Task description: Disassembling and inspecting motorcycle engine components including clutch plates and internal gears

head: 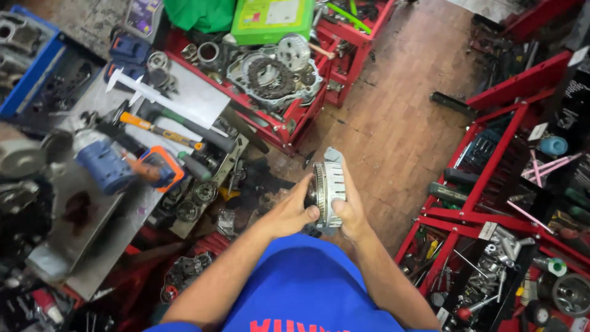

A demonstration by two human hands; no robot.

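Note:
I hold a round metal clutch basket (327, 190) with slotted silver sides upright in front of me, above the wooden floor. My left hand (291, 212) grips its left face, thumb across the lower rim. My right hand (349, 212) clasps its right side, with a grey rag (334, 155) showing behind the part's top. Both forearms come up from my blue shirt at the bottom of the view.
A red tray (284, 126) ahead holds a clutch cover and gears. A cluttered metal workbench (92, 227) with a blue power tool (106, 166) and hammer stands left. Red tool racks (491, 178) with sockets and screwdrivers stand right. A green box (270, 18) lies at the top.

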